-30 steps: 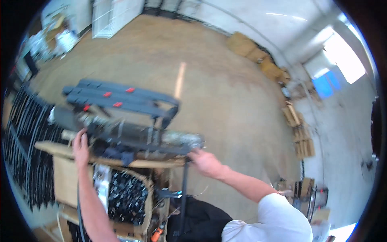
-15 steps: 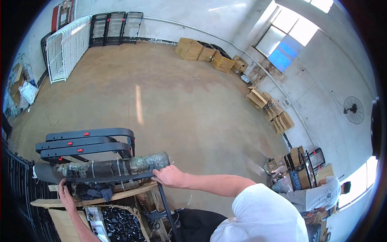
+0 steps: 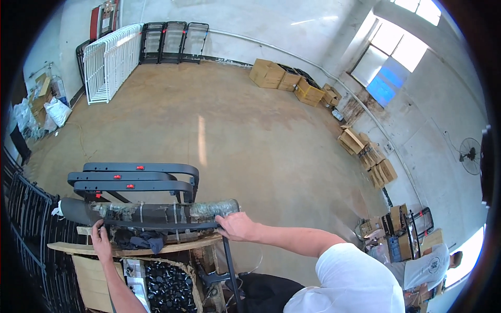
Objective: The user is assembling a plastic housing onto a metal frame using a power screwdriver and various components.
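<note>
A long dark bundle wrapped in clear plastic point(image 3: 151, 212) lies across a wooden workbench point(image 3: 130, 249). My left hand point(image 3: 100, 237) grips the thin black bar along the bundle's front edge near its left end. My right hand point(image 3: 236, 226) holds the same bundle at its right end. Behind the bundle stand two curved black frames with red tags point(image 3: 134, 177).
A sack of small black parts point(image 3: 169, 287) sits under the bench. Black metal racks point(image 3: 26, 229) line the left side, a white rack point(image 3: 107, 62) leans on the far wall, cardboard boxes point(image 3: 284, 78) stand beyond. Another person point(image 3: 428, 268) is at lower right.
The view has swung so the far wall and windows show. Both hands stay on the wrapped bundle, which now lies level on the bench in front of the black frames.
</note>
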`<state>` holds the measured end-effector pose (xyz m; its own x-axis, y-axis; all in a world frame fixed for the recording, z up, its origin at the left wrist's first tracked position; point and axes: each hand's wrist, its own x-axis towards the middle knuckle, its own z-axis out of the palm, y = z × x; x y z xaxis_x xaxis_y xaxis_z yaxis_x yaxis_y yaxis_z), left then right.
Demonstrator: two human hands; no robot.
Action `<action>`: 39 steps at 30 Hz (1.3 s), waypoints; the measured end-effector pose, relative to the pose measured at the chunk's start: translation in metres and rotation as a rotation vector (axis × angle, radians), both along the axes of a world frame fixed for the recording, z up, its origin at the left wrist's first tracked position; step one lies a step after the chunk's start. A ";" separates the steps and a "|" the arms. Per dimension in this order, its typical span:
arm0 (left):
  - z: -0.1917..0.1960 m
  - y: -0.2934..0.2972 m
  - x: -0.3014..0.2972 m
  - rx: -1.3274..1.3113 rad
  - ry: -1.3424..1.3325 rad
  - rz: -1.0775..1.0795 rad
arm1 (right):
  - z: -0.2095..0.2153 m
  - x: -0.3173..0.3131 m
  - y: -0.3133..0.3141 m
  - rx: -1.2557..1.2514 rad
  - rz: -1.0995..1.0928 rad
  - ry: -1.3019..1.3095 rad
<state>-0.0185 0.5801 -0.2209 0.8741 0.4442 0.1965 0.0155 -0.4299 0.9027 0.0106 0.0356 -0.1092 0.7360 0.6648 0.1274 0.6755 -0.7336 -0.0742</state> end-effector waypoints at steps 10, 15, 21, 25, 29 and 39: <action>0.001 0.011 -0.011 -0.042 -0.094 0.035 | 0.009 -0.007 0.000 -0.166 0.061 0.157; 0.027 -0.020 -0.003 0.050 0.070 0.079 | 0.019 0.004 -0.001 -0.315 0.040 0.159; 0.015 -0.006 -0.018 -0.065 -0.122 0.053 | 0.041 -0.014 0.011 -0.400 0.181 0.129; 0.024 -0.015 -0.011 -0.062 -0.052 0.048 | 0.036 0.004 0.007 -0.622 0.051 0.273; 0.024 -0.010 -0.013 -0.030 -0.012 0.139 | 0.048 0.007 0.012 -0.680 0.048 0.232; 0.041 -0.022 -0.019 -0.038 0.014 0.195 | 0.049 0.018 0.013 -0.935 0.209 0.301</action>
